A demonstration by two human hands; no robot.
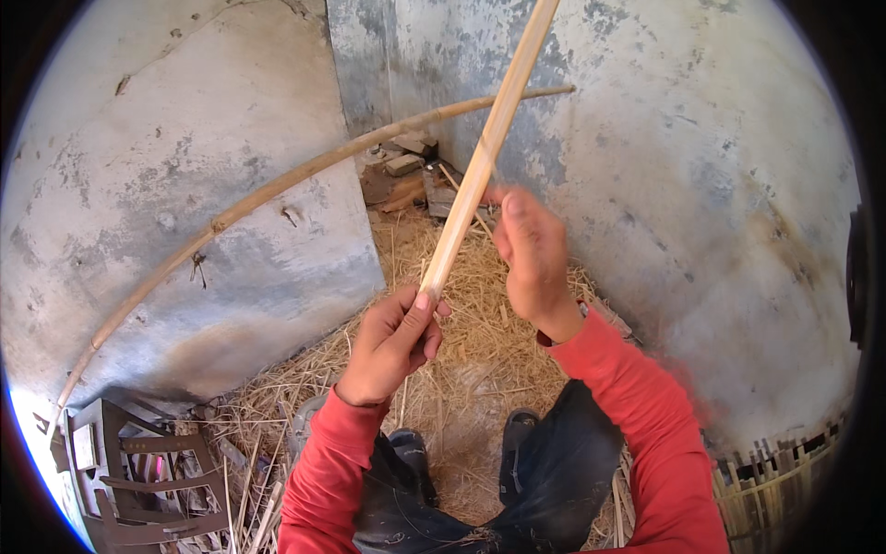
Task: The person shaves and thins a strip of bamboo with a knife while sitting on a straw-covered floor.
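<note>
A long pale strip of split bamboo slants up and away from me, past the top edge of the view. My left hand is closed around its lower end, the thumb pressed on top. Beside the strip's middle, on its right, is my right hand, with curled fingers and the thumb pointing up. That hand is slightly smeared by motion. Its fingertips are close to the strip, and whatever it grips is hidden; I cannot tell whether it touches the strip.
A long curved pole crosses behind the strip. Straw and shavings cover the floor around my shoes. A dark broken chair-like frame lies at lower left, bricks in the corner, a slatted woven piece at lower right. Stained walls stand close.
</note>
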